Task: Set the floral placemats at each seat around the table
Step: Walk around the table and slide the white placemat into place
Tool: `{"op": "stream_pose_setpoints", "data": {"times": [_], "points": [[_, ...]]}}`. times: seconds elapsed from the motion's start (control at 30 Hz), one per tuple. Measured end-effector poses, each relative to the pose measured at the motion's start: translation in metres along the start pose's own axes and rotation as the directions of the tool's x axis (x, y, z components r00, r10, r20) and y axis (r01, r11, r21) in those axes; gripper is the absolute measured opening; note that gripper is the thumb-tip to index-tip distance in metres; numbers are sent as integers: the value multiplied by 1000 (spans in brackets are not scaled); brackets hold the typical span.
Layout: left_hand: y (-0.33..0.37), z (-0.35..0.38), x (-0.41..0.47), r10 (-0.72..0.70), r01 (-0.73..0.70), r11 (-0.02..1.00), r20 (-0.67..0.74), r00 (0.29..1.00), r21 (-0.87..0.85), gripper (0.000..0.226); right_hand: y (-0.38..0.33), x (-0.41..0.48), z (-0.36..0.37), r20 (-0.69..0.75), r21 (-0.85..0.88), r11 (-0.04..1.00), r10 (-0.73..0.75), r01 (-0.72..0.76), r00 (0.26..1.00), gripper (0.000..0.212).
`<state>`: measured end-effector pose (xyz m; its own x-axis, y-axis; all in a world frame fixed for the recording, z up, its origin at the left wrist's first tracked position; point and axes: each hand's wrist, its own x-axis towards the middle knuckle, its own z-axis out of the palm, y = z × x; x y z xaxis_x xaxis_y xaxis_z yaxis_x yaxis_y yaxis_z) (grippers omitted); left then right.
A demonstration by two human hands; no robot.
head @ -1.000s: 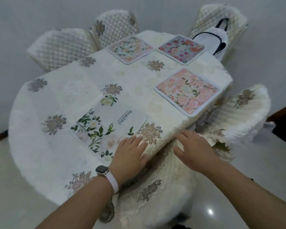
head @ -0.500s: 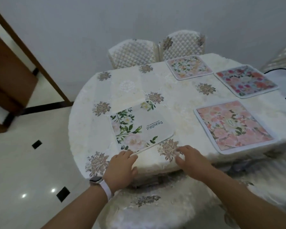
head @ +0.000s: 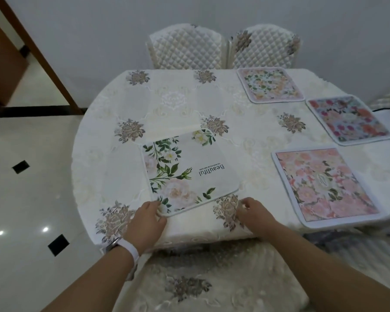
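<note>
The left hand (head: pixel 148 221) pinched the near-left corner of the white placemat (head: pixel 185 172), askew by the desk's (head: pixel 78 167) near edge; the right hand (head: pixel 254 216) curled alongside, grip unclear; tugging might ruck the tablecloth (head: pixel 178 102).

single head view
looks down and forward, close above the surface (head: pixel 178 102) at its 6 o'clock edge, facing 12 o'clock.
</note>
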<state>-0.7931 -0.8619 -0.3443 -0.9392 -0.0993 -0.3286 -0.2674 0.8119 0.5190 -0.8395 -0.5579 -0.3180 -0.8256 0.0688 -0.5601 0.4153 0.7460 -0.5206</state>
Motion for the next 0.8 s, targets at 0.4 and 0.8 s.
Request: {"op": "stream_pose_setpoints", "data": {"times": [0.4,0.8], "points": [[26,5,38,-510,384,649,0,860,-657,53,-36,92,-1,-120,197,979,70,-46,990,66],[37,42,29,-649,261,-17,209,732,-965,17,-17,79,7,-15,298,946,135,-124,991,6]]}}
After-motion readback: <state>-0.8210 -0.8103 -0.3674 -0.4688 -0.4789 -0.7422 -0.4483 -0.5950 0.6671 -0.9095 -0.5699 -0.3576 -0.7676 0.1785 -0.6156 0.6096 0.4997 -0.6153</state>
